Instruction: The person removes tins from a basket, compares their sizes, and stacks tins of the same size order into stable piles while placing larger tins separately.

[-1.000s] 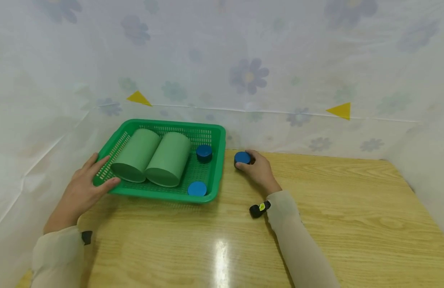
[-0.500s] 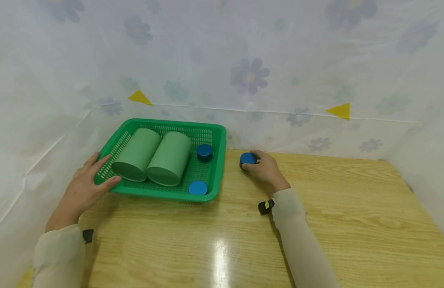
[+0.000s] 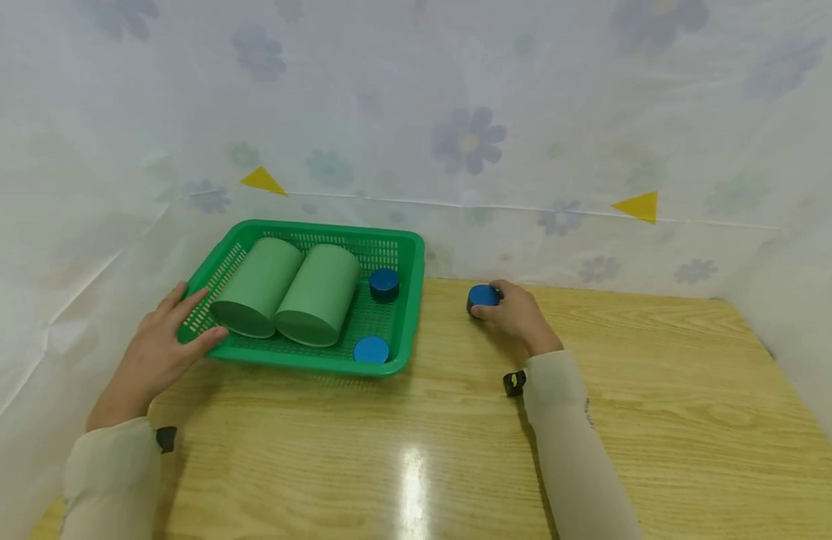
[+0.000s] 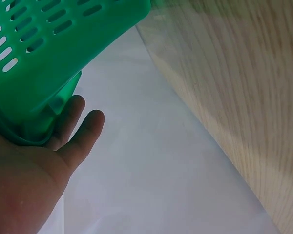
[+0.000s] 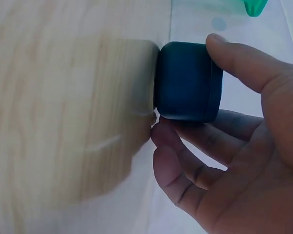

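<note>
My right hand (image 3: 518, 313) grips a small round blue-topped jar (image 3: 482, 302), thumb on the near side and fingers on the far side. In the right wrist view the jar (image 5: 185, 82) is a dark blue cylinder with a seam, its base against the table. My left hand (image 3: 148, 350) rests at the near left corner of a green plastic basket (image 3: 416, 300), its thumb and fingers spread and fairly straight. The left wrist view shows two fingers (image 4: 84, 139) extended outside the basket wall. Inside lie two light green cylinders (image 3: 256, 287) side by side, with two similar blue-topped jars (image 3: 384, 283) to their right.
The basket stands on a wood-grain table (image 3: 632, 405), left of the right hand. A flowered white sheet (image 3: 470, 90) hangs behind the table and at both sides, with two yellow triangles (image 3: 635, 206) on it. A black wrist camera (image 3: 515, 383) sits at the right cuff.
My right hand has moved to the right with the jar, farther from the basket. The left hand and the basket have stayed in place.
</note>
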The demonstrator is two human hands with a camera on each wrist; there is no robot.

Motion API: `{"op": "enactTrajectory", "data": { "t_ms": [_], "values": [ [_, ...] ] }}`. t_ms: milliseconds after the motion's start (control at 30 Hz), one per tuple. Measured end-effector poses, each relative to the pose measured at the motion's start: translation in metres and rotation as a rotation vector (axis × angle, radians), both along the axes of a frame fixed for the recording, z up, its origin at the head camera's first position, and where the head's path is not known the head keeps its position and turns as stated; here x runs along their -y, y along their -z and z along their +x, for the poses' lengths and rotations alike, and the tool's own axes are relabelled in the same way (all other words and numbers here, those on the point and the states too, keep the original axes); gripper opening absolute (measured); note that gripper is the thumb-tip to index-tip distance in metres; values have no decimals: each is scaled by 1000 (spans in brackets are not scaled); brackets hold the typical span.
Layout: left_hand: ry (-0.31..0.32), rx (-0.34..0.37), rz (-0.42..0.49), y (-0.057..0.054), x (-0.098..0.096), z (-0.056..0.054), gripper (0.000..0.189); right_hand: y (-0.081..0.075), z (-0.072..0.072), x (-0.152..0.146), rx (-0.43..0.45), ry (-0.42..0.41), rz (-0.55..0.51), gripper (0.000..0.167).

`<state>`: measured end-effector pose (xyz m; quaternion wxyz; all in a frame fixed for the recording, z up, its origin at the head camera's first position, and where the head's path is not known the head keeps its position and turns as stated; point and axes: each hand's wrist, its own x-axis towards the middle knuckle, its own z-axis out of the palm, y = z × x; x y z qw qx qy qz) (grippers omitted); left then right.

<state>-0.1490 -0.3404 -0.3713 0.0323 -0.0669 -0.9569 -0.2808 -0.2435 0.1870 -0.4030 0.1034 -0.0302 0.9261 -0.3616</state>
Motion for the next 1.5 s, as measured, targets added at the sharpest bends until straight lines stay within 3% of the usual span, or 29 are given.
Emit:
{"op": "enactTrajectory", "data": {
  "t_ms": [267,467,633,900,1067,1200,1333,1500],
  "values": [
    [0,-7,4,1,1,0,80,-9,0,0,-18,16,55,95],
    [2,-11,0,0,1,-2,79,-27,5,5,-187,39,123,88],
    [1,-12,-8,0,0,-2,80,-42,14,18,-322,12,59,80],
    [-2,-9,-15,0,1,-2,80,-67,34,58,-459,-169,-58,72],
    [1,-15,-16,0,1,-3,80,-71,45,86,-511,-303,-37,75],
    [1,-14,-14,0,2,-3,81,-69,53,110,-553,-407,46,81],
    [1,-11,-11,-1,2,-3,81,-63,53,132,-513,-501,189,90],
    [4,-10,-7,-1,1,-3,82,-63,54,147,-322,-574,314,99]
  ]
}}
